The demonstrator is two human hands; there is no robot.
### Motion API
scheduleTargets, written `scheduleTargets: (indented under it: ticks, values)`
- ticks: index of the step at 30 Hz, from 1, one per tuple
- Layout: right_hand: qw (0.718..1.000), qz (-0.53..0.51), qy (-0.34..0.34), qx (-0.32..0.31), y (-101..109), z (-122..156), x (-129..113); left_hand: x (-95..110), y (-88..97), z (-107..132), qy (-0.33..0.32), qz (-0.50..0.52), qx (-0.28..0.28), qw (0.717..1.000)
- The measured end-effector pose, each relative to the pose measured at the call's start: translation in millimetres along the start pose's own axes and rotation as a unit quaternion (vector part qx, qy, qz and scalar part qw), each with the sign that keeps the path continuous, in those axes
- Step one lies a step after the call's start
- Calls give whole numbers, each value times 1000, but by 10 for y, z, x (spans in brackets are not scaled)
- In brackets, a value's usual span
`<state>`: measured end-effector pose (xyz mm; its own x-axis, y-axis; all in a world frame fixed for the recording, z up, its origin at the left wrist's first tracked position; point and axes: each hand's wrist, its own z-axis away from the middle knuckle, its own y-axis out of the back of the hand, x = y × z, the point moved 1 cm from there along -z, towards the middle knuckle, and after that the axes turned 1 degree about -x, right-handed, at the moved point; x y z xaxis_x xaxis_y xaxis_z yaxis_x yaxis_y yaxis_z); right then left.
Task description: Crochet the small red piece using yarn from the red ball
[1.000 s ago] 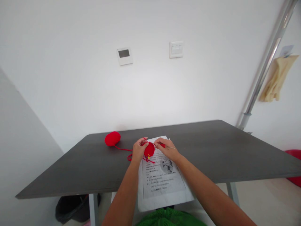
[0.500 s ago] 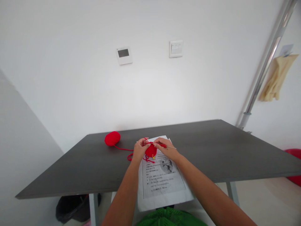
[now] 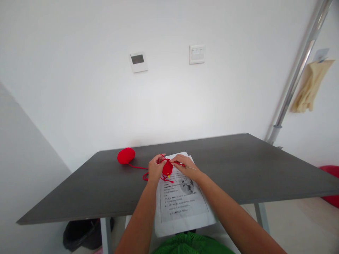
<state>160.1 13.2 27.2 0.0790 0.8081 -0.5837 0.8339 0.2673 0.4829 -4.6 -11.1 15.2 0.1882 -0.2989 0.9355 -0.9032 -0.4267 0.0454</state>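
Two bare hands work a small red crochet piece over a dark grey worktop in a white-walled room.

A white wall [image 3: 106, 88] fills the upper view, with a metal pole [image 3: 296, 74] leaning at the right. The grey worktop [image 3: 238, 165] carries a printed paper sheet [image 3: 182, 208] that overhangs its near edge. A red yarn ball [image 3: 126, 155] lies on the far left, and its strand trails to the hands. The left hand [image 3: 155, 169] has its fingers pinched on the crochet piece [image 3: 167, 168], held just above the top of the sheet. The right hand [image 3: 186, 166], close beside it, is closed around a thin crochet hook [image 3: 185, 165], its tip at the piece.
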Motion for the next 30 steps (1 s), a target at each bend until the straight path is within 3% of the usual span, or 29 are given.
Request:
scheduleTargets:
  ticks: [7, 15, 21, 25, 30]
  values:
    - [969, -185, -154, 57, 93, -28, 90, 4, 15, 19, 81, 97, -118, 985]
    - [894, -404, -194, -5, 200, -16, 72, 118, 54, 78, 163, 231, -202, 938]
    - [855, -477, -203, -9, 185, -13, 68, 125, 65, 88, 177, 249, -223, 926]
    - [850, -488, -198, 20, 127, -17, 88, 98, 53, 77, 182, 238, -205, 932]
    - [879, -434, -190, 59, 78, -19, 74, 99, 55, 79, 190, 226, -223, 929]
